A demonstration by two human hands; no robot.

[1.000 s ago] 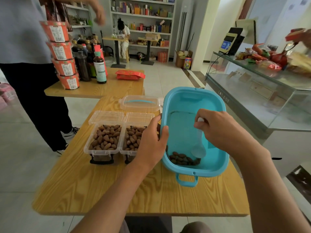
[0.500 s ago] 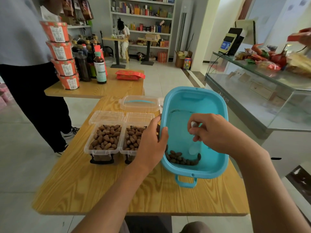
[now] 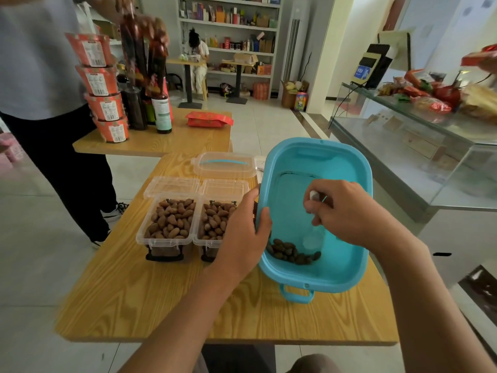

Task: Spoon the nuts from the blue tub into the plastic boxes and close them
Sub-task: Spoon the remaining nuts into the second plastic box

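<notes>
The blue tub (image 3: 347, 267) is tilted toward me on the wooden table (image 3: 161, 305), with a small heap of brown nuts (image 3: 293, 253) at its low near side. My left hand (image 3: 243, 232) grips the tub's left rim. My right hand (image 3: 347, 214) holds a clear plastic spoon (image 3: 313, 238) inside the tub, its bowl just above the nuts. Left of the tub stand two open plastic boxes filled with nuts, the left box (image 3: 168, 223) and the right box (image 3: 215, 224), their hinged lids lying back.
A clear lidded container (image 3: 224, 164) with a blue handle lies behind the boxes. A second table (image 3: 150, 142) holds stacked red cups, bottles and a red packet. A person stands at left handling bottles. A glass counter (image 3: 416, 146) runs along the right.
My right hand has drawn the spoon left and back along the tub. The nuts have spread a little along the tub's low side. The person at left now lifts bottles.
</notes>
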